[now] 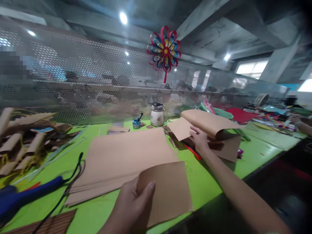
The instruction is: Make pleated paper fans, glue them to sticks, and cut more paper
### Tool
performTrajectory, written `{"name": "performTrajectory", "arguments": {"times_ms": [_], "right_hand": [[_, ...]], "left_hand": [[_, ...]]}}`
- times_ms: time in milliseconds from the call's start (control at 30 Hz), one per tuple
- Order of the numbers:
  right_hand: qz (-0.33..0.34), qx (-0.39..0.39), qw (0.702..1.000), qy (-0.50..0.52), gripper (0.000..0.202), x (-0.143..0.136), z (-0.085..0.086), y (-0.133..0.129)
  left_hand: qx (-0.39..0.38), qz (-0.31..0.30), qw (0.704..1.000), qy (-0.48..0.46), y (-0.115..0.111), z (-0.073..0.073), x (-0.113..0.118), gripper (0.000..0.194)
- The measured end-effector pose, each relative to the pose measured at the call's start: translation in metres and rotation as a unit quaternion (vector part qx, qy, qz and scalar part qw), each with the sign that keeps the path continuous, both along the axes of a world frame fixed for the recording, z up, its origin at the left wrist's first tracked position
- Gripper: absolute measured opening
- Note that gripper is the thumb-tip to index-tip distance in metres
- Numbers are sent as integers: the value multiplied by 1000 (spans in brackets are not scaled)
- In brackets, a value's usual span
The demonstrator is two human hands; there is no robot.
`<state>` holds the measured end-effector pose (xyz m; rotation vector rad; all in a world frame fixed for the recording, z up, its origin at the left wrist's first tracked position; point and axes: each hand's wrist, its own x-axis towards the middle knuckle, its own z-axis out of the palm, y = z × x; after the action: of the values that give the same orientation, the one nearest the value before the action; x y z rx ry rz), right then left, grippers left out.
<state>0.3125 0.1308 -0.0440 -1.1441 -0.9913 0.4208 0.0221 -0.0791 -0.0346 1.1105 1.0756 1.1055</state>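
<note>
In the head view, my left hand [133,201] is closed on a piece of brown kraft paper [169,191], with the thumb flat on its near face. Farther off to the right, my right hand [200,140] pinches the edge of a smaller kraft paper piece [179,128]. That piece lies beside a large curled kraft sheet [209,122]. Between my hands and slightly left lies a stack of large kraft paper sheets [126,152]. A red-handled tool [193,152], partly hidden, rests just below my right hand.
A blue hot glue gun [36,195] with a black cord lies at the lower left, near corrugated cardboard [48,224]. Cardboard pieces [29,143] pile up behind it. A white bottle [157,115] and blue jar [136,123] stand at the back before a perforated metal screen [109,71].
</note>
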Motion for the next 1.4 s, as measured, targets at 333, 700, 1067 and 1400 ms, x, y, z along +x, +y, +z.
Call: {"name": "performTrajectory", "arguments": {"times_ms": [333, 700, 1067, 1400], "right_hand": [[-63, 122, 980, -141, 66, 10, 27, -12], [-51, 116, 959, -253, 59, 0, 18, -7], [-26, -23, 965, -259, 51, 2, 3, 9], [271, 36, 919, -285, 24, -63, 25, -76]], "left_hand": [[99, -66, 982, 146, 15, -2, -6, 37], [170, -50, 953, 246, 11, 6, -4, 18], [-45, 6, 998, 54, 10, 14, -4, 44], [-62, 104, 988, -95, 15, 24, -13, 54]]}}
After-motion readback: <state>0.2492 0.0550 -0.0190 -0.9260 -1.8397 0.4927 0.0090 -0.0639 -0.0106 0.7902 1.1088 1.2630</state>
